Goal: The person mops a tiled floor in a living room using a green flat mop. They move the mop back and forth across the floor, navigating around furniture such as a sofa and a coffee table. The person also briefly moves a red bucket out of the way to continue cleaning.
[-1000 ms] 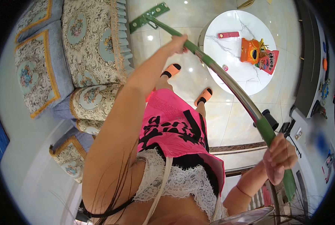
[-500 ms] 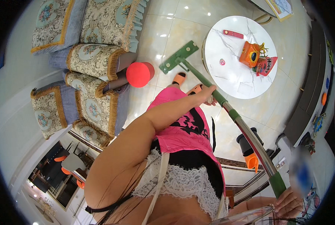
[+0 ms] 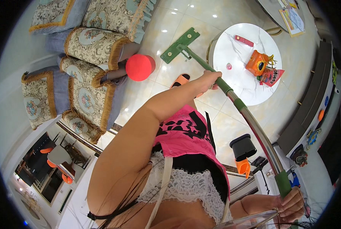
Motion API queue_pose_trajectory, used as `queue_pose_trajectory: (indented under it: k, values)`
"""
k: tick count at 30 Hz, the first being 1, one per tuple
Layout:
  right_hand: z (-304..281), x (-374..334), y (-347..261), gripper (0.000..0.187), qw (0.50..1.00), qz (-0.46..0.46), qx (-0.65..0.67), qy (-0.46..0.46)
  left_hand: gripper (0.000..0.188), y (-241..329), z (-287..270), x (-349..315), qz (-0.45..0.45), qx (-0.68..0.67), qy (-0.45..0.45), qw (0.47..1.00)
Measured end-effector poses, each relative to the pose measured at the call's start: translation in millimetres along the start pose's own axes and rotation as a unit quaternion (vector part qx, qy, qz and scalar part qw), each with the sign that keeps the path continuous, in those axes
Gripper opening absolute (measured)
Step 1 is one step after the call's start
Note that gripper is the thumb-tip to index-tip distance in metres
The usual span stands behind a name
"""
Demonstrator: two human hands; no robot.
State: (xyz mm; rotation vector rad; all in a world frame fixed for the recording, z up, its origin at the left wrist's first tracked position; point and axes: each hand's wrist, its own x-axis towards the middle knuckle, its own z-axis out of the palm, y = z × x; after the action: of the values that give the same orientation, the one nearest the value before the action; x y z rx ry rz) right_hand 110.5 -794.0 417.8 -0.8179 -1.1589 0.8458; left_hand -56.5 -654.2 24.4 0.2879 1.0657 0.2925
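My left hand (image 3: 210, 80) is wrapped round the green lower part of a flat mop's pole (image 3: 250, 122). Higher up, at the pole's green end near the lower right, my right hand (image 3: 291, 204) is closed on it too. The rectangular green mop head (image 3: 180, 45) lies on the tiled floor at the far end, between a red round stool (image 3: 139, 68) and a white round table (image 3: 231, 89). An orange slipper (image 3: 181, 80) shows on my foot just behind the mop head. My pink apron (image 3: 182, 129) hangs below my left forearm.
On the table are a red box (image 3: 244, 41), an orange container (image 3: 257, 62) and a red packet (image 3: 271, 76). A patterned sofa (image 3: 92, 47) lines the left. At right stand a dark low cabinet (image 3: 309, 95) and a black bin with an orange part (image 3: 243, 147).
The mop head has slid farther from me along the floor, and my left hand has moved with the pole. My view has shifted a little. Both hands keep hold of the mop.
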Motion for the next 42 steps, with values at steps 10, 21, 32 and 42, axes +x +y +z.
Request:
queue_pose_trajectory:
  k: [10, 21, 32, 42]
  values:
    - [41, -17, 95, 0.029, 0.992, 0.004, -0.106, 0.065, 0.041, 94, -72, 53, 0.081, 0.161, 0.104, 0.978]
    - [-20, -82, -7, 0.033, 0.995, 0.017, -0.019, 0.094, 0.063, -33, -4, 0, -0.034, 0.059, 0.024, 0.997]
    - [9, -105, 96, 0.036, 0.985, -0.011, -0.035, 0.168, 0.037, 31, -34, 63, -0.046, 0.182, 0.187, 0.964]
    - [-45, -135, 11, 0.037, 0.98, -0.019, 0.023, 0.199, 0.027, -26, 14, 18, -0.1, 0.059, 0.082, 0.99]
